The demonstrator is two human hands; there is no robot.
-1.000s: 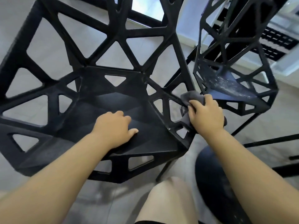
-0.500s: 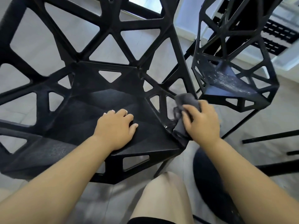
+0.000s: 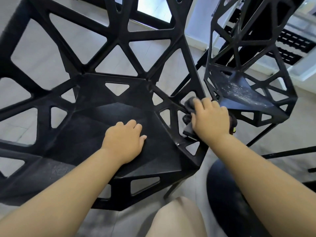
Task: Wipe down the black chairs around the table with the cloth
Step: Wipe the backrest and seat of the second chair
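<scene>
A black lattice chair (image 3: 106,93) with triangular cut-outs fills the left and middle of the head view. My left hand (image 3: 124,140) rests on its seat with the fingers loosely curled and nothing in it. My right hand (image 3: 211,119) grips a dark grey cloth (image 3: 189,104) and presses it against the chair's right side frame. A second black lattice chair (image 3: 253,69) stands to the right, its seat streaked with pale dust.
A dark round stool seat (image 3: 224,200) sits low at the right, under my right forearm. My knee in light trousers (image 3: 174,219) shows at the bottom. Thin black legs and bars (image 3: 290,152) cross the grey floor at right.
My right hand has slid the cloth along the chair's right side frame, down toward the front corner and back up. My left hand has stayed on the seat.
</scene>
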